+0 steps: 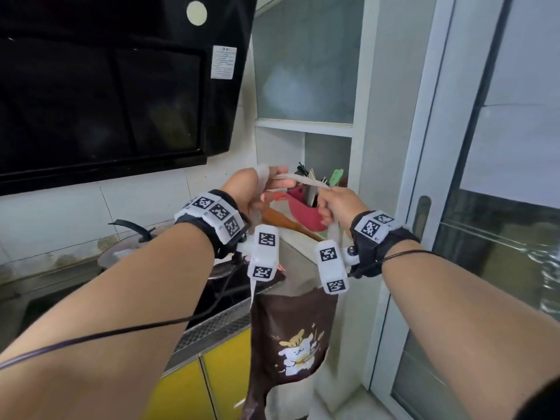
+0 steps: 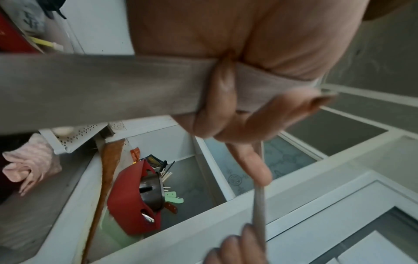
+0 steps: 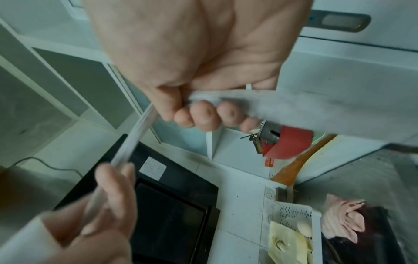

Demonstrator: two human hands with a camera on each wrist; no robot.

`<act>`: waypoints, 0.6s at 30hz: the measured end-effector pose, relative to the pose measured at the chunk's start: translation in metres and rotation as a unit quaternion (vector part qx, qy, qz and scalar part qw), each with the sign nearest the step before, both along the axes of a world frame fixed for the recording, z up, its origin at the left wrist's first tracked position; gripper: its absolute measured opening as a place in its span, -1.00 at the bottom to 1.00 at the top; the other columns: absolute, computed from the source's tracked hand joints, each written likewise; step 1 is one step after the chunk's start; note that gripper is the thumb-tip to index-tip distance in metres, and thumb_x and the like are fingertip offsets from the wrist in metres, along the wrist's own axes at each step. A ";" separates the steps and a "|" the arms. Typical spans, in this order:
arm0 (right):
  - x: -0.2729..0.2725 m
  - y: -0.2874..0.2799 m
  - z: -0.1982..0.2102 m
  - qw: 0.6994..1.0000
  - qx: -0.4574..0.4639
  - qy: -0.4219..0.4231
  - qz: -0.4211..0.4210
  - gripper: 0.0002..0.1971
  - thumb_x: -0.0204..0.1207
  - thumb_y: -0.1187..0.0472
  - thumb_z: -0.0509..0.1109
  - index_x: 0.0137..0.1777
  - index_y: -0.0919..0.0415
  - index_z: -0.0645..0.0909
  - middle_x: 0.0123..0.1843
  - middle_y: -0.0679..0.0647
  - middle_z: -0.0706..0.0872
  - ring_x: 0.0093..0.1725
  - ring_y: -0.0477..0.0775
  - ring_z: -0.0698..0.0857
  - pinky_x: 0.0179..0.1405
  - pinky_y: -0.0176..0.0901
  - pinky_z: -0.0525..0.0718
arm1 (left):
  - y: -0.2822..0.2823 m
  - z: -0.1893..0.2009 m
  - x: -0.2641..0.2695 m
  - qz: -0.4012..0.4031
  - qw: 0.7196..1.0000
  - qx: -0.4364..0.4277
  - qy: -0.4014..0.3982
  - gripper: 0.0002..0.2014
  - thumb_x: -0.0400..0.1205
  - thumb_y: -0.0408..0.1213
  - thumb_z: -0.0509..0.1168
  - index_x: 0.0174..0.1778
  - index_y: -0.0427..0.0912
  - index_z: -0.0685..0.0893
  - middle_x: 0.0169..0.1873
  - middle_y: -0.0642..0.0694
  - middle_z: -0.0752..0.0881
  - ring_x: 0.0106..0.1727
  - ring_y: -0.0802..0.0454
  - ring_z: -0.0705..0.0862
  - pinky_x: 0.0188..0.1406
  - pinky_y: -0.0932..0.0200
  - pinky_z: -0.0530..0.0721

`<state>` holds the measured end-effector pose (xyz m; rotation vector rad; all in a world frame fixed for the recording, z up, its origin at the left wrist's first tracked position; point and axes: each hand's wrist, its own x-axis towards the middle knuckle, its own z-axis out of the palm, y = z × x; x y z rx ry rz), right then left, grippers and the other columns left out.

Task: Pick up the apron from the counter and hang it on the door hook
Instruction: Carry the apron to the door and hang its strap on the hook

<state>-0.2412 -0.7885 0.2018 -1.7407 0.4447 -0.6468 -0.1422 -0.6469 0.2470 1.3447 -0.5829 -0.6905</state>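
Note:
A dark brown apron with a white cartoon cat print hangs in the air below my wrists, in front of the counter edge. Its pale neck strap runs taut between my two hands at chest height. My left hand curls its fingers round the strap, and my right hand grips the other end in a closed fist. No door hook shows in any view.
A black range hood hangs at upper left above a stove with a glass pot lid. A red utensil holder and wooden board stand behind my hands. A white-framed sliding glass door fills the right. Yellow cabinets sit below.

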 end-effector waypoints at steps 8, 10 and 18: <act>-0.044 -0.035 0.019 0.991 0.030 0.024 -0.127 -0.67 0.49 0.30 0.20 -0.50 0.12 0.31 -0.57 -0.01 0.30 -0.75 -0.10 0.26 -0.77 -0.38 0.18 | -0.035 -0.021 -0.004 -0.048 0.994 0.063 -0.077 -0.80 0.52 -0.29 0.42 0.03 -0.23 0.71 -0.38 -0.05 0.78 -0.76 0.24 0.28 -0.79 0.43 0.17; -0.061 -0.046 0.023 0.988 0.049 0.018 -0.144 -0.68 0.45 0.28 0.18 -0.51 0.08 0.24 -0.60 -0.03 0.25 -0.68 -0.06 0.18 -0.68 -0.35 0.12 | -0.048 -0.022 -0.005 -0.070 0.989 0.087 -0.099 -0.87 0.42 -0.28 0.49 -0.15 -0.17 0.76 -0.37 -0.06 0.73 -0.75 0.22 0.27 -0.74 0.41 0.13; -0.128 -0.084 0.038 0.964 0.149 -0.073 -0.207 -0.78 0.29 0.22 0.21 -0.53 0.07 0.29 -0.62 -0.04 0.21 -0.59 -0.05 0.06 -0.54 -0.31 0.02 | -0.093 -0.017 -0.035 -0.212 0.972 0.062 -0.077 -0.56 0.60 0.13 0.17 -0.30 -0.16 0.70 -0.71 0.05 0.45 -0.75 0.23 0.16 -0.61 0.31 -0.05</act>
